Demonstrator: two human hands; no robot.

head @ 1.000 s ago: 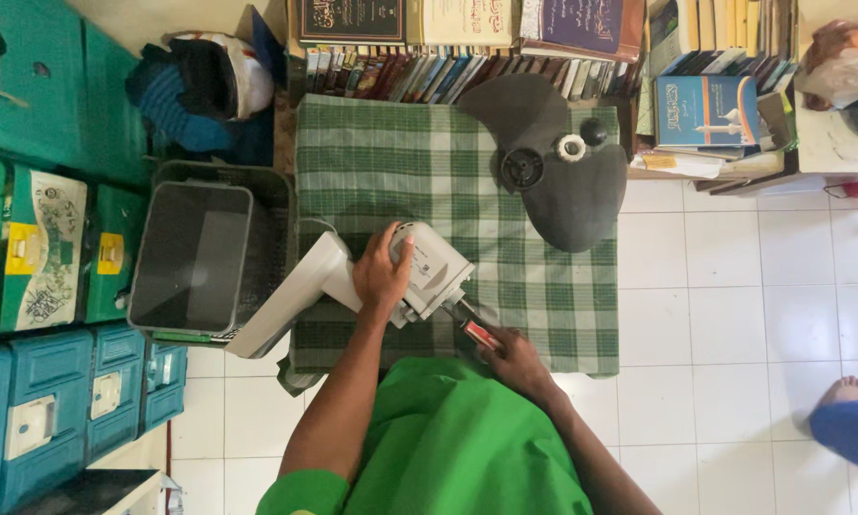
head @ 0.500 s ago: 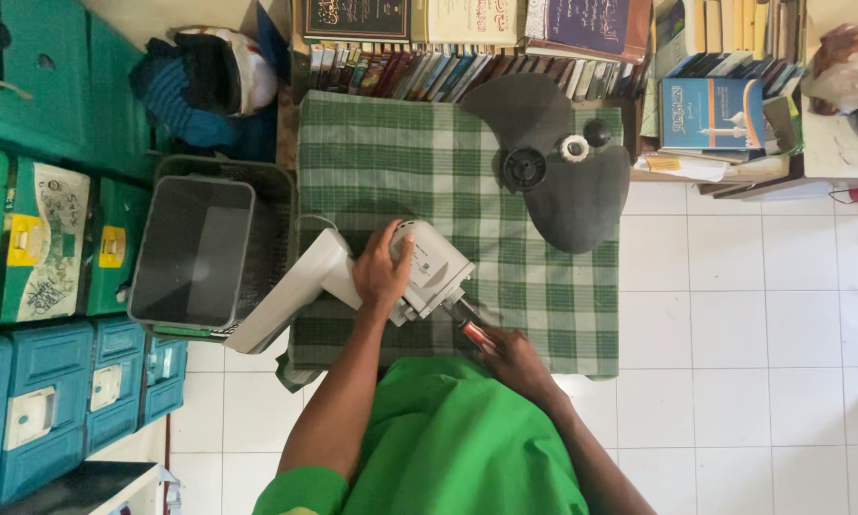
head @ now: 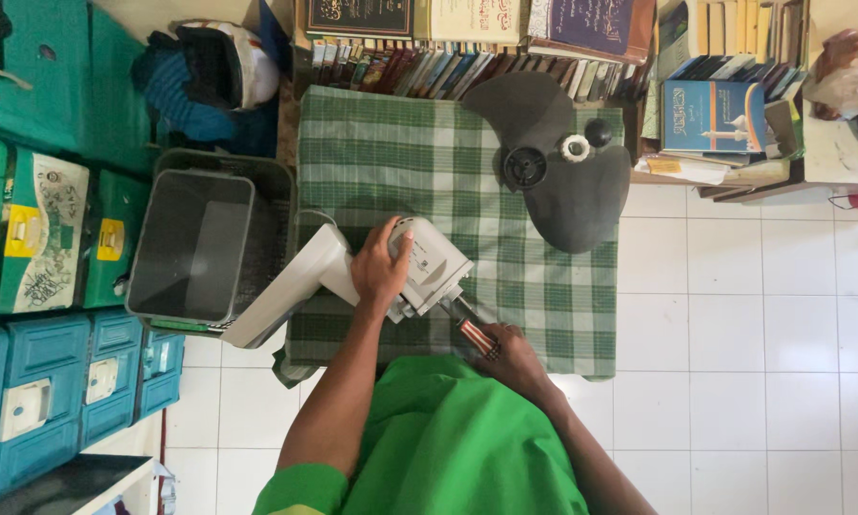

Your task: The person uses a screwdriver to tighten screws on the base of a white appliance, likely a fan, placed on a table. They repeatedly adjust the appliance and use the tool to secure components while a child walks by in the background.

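Observation:
A white fan motor housing (head: 434, 262) on its white stand (head: 286, 291) lies tilted on a green checked cloth (head: 400, 162). My left hand (head: 379, 272) grips the housing from above. My right hand (head: 510, 355) holds a screwdriver with a red striped handle (head: 478, 336), its tip against the housing's lower right side. A dark grey fan blade (head: 562, 181) lies on the cloth at the far right, with a white ring (head: 575, 147) and a small black cap (head: 598, 132) on it.
A grey bin (head: 195, 243) stands left of the cloth. Green and teal crates (head: 38, 238) line the left side. Rows of books (head: 467, 48) run along the far edge, more books (head: 715, 114) at the right. White tiled floor (head: 753, 315) lies to the right.
Almost nothing differs. My left hand stays on the housing and my right hand keeps the screwdriver at the same spot.

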